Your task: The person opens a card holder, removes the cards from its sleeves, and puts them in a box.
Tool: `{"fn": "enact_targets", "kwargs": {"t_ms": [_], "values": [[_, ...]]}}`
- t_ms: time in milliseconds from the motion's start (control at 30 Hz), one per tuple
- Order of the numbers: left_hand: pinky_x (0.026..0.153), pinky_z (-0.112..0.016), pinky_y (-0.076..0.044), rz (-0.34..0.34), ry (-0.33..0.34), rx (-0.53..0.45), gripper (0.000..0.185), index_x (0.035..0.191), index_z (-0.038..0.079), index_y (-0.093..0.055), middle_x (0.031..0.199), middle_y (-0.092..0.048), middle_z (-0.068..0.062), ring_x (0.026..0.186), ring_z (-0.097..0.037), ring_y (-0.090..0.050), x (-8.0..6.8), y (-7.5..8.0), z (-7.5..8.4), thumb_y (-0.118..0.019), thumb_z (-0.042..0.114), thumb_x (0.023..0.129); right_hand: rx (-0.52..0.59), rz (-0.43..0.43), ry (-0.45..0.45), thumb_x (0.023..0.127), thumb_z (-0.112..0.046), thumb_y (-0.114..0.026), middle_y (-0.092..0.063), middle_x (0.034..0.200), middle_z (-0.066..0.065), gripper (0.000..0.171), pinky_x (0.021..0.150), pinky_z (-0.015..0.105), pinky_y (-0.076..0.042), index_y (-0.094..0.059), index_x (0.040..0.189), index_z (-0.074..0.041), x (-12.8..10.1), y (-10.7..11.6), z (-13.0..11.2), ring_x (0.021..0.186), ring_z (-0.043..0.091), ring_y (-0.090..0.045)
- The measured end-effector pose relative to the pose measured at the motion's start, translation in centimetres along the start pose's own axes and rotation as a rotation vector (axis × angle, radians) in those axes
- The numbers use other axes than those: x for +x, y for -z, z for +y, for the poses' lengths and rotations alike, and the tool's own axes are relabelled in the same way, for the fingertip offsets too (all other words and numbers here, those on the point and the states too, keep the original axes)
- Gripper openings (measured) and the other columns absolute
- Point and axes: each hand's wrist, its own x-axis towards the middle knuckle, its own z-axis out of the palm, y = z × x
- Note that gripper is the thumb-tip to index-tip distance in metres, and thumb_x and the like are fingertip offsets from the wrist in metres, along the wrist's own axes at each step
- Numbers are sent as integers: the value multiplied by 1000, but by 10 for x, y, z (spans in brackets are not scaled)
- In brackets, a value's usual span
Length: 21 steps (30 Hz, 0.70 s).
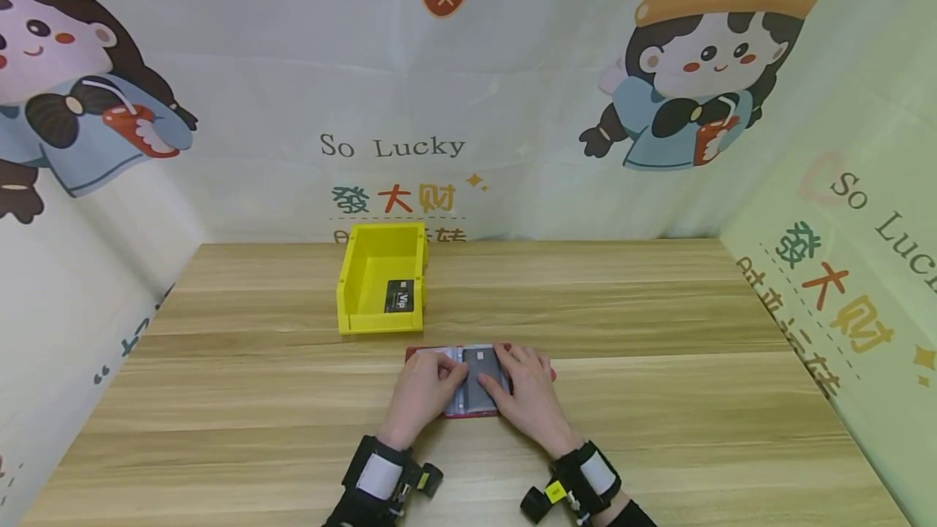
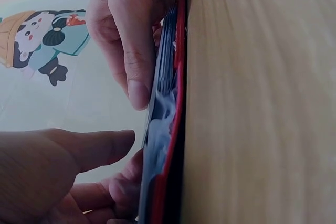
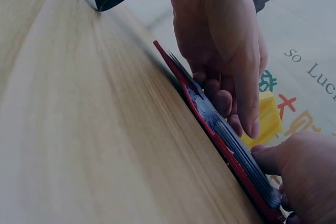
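Low centre of the frame, the left hand point(image 1: 423, 387) and right hand point(image 1: 529, 390) press flat, relaxed fingers on the open red card holder point(image 1: 472, 381) on the surface point(image 1: 659, 364); a card point(image 1: 479, 372) could snag in its sleeve

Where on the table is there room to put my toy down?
The table is bare right of the hands and left of the yellow box. It is crowded in the middle front, where the left hand and right hand press on the red card holder.
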Motion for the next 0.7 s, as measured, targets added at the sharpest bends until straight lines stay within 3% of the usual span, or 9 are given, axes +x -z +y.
{"fn": "enact_targets", "kwargs": {"t_ms": [700], "values": [[52,-21,-30,-11,23,23,20,84,3,-75,60,-52,3,55,-11,-46,3,-2,-1,-71,21,93,-32,17,16,96,-24,-66,-68,110,16,45,95,50,-38,-62,129,7,0,0,0,101,30,-59]]}}
